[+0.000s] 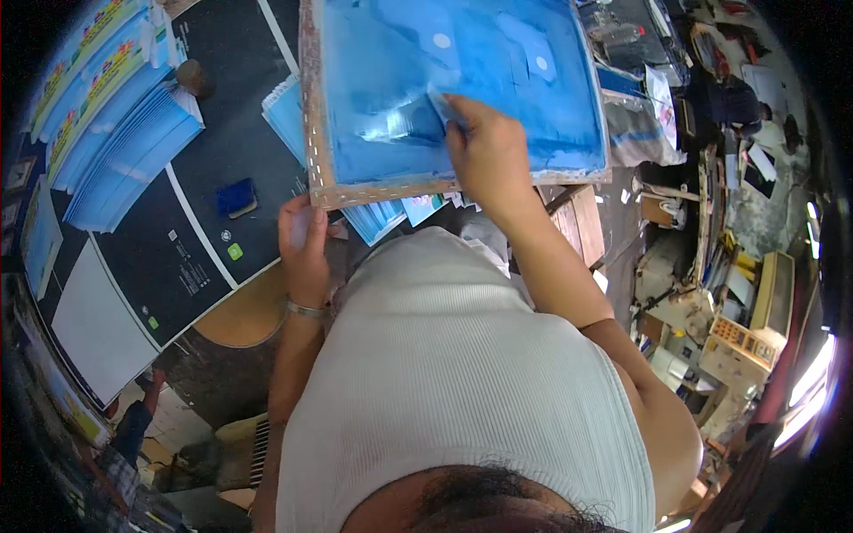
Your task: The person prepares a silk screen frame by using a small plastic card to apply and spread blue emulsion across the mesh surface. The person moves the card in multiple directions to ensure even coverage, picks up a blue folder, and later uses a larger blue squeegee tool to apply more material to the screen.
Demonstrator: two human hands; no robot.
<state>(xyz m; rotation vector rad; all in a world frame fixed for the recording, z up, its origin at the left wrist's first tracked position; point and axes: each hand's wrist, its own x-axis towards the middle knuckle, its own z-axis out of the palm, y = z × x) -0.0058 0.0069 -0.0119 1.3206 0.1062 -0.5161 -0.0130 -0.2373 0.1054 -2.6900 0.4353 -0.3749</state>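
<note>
A screen-printing frame (462, 98) with blue mesh lies before me, its wooden border stapled along the left and lower sides. Two pale shapes, each with a white round spot, show on the mesh. My right hand (489, 151) is closed over the mesh and pinches a small, thin, pale blue piece (439, 105); its kind is unclear. The mesh beside it looks wet and shiny. At the frame's lower left corner, my left hand (305, 244) holds the wooden border with thumb and fingers. Printed blue sheets (375, 220) stick out from under the frame.
Fanned stacks of printed blue sheets (133, 160) lie on the black table covering (169, 240) at left, with a brown stone-like weight (192, 78) against them. A dark blue sponge-like block (236, 198) is nearer. Clutter fills the right; another person's arm (142, 413) shows at lower left.
</note>
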